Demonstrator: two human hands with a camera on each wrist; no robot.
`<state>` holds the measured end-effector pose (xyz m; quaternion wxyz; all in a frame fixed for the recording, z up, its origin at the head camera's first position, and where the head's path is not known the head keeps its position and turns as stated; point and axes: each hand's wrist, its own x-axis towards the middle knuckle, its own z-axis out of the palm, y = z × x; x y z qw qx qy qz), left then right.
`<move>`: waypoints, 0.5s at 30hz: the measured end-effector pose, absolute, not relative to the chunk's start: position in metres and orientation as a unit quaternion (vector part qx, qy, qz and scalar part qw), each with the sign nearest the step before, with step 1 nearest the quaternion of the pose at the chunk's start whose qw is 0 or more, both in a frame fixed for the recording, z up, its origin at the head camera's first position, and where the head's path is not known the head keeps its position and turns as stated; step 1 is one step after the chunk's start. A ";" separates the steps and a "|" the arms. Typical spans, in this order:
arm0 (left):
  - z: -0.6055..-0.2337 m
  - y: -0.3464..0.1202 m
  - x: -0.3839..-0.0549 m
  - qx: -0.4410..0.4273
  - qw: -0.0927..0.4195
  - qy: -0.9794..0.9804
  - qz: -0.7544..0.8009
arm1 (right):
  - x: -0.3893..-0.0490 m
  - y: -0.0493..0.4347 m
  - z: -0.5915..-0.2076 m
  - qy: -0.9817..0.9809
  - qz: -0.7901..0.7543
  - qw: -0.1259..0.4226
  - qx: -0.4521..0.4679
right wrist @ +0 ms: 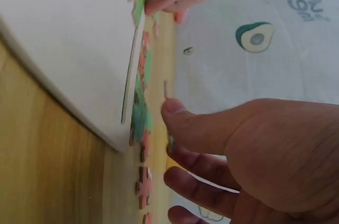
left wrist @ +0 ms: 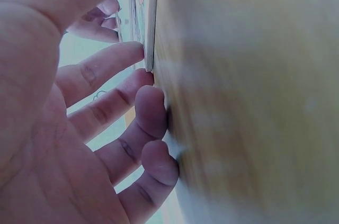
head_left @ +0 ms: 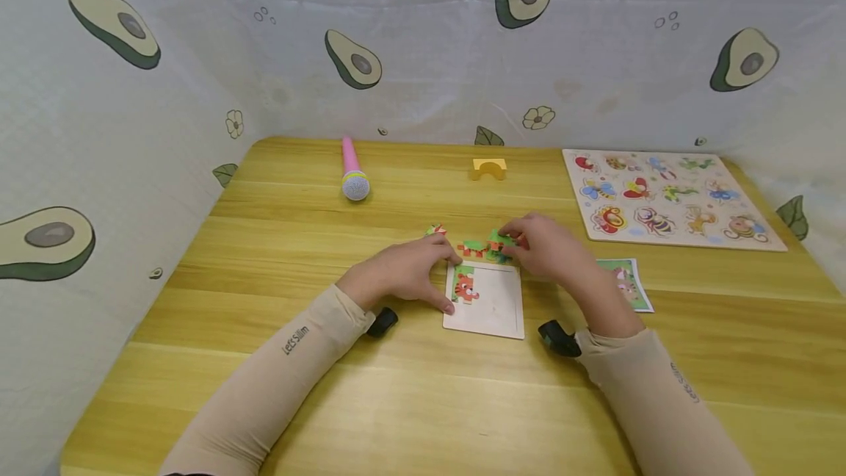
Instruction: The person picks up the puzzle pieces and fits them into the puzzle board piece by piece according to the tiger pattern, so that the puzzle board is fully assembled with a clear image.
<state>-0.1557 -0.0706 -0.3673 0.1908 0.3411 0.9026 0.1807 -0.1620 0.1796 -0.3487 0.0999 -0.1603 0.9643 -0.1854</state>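
Note:
A square wooden puzzle board (head_left: 492,307) lies flat on the table, with joined pieces showing an orange tiger face (head_left: 465,286) along its left side. My left hand (head_left: 411,270) rests at the board's left side, thumb near the lower corner and index finger at the upper one. In the left wrist view its fingers (left wrist: 87,73) are spread, some meeting the board's edge. Just past the upper right corner, my right hand (head_left: 548,250) pinches a thin puzzle piece (right wrist: 166,89), seen nearly edge-on in the right wrist view. Loose green and orange pieces (head_left: 472,248) lie beyond the board.
A pink toy microphone (head_left: 352,171) lies at the back left and a yellow arch block (head_left: 489,169) at the back middle. To the right is a large insect peg puzzle (head_left: 674,200). A picture card (head_left: 634,285) is partly behind the right wrist. Avocado-print cloth (head_left: 423,42) hangs behind.

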 end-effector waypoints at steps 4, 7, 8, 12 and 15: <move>-0.367 -0.071 -0.156 0.341 0.191 0.901 0.186 | -0.156 0.177 -0.346 0.956 -0.198 0.117 -0.184; -0.367 -0.071 -0.156 0.340 0.191 0.901 0.189 | -0.154 0.176 -0.343 0.947 -0.211 0.139 -0.196; -0.368 -0.071 -0.156 0.339 0.192 0.901 0.189 | -0.153 0.176 -0.342 0.944 -0.214 0.147 -0.202; -0.368 -0.070 -0.156 0.337 0.195 0.902 0.188 | -0.150 0.177 -0.341 0.929 -0.218 0.180 -0.237; -0.368 -0.070 -0.157 0.336 0.197 0.903 0.183 | -0.148 0.176 -0.342 0.921 -0.218 0.193 -0.261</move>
